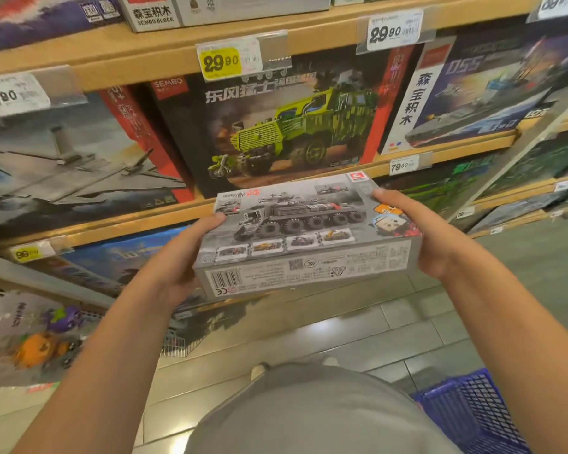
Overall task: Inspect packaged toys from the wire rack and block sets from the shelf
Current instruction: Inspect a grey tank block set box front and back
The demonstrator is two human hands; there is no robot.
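Before the shelf (164,62), hands gripping block set (304,235) ends, fingers underneath hidden, print blurred

"29.90" on yellow price tag (222,62); "SEMBO" on truck box (276,126)

A grey cardboard block-set box (305,235) sits between the left hand (181,260) and right hand (417,231), before the tan wooden shelf (145,57); a blue plastic basket (473,411) lies lower right.

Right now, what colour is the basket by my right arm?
Blue, a mesh basket, seen in the head view.
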